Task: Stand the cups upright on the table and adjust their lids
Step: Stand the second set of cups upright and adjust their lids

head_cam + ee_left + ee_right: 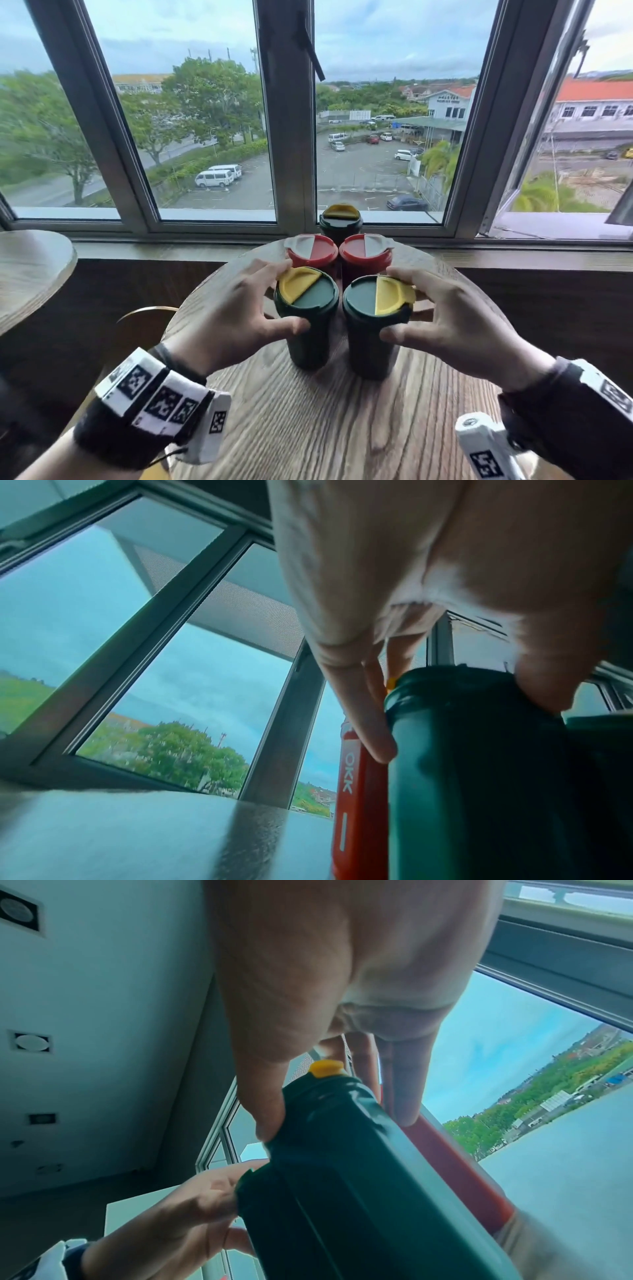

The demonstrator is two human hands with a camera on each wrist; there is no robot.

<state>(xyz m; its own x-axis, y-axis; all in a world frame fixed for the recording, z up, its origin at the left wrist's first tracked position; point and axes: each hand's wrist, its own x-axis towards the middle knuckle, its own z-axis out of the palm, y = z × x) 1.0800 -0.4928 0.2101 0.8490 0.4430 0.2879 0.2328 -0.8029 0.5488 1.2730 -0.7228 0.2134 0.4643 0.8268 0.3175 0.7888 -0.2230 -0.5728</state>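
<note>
Both your hands grip the lids of the two front green cups, all five cups upright on the round bench [308, 428].

Your left hand [233, 308] has fingers curled round the left green cup's lid [306, 291]; your right hand [455, 318] likewise pinches the right green cup's lid [376, 297]. Two red cups [364, 260] stand just behind, a third green cup [340, 221] nearest the window.

Back green cup [340, 222] mostly hidden behind the red cups [312, 251], left fingers [270, 269] tucked behind a lid, right fingertips [399, 274] likewise, wrist views blurred, forearms cut off.
</note>
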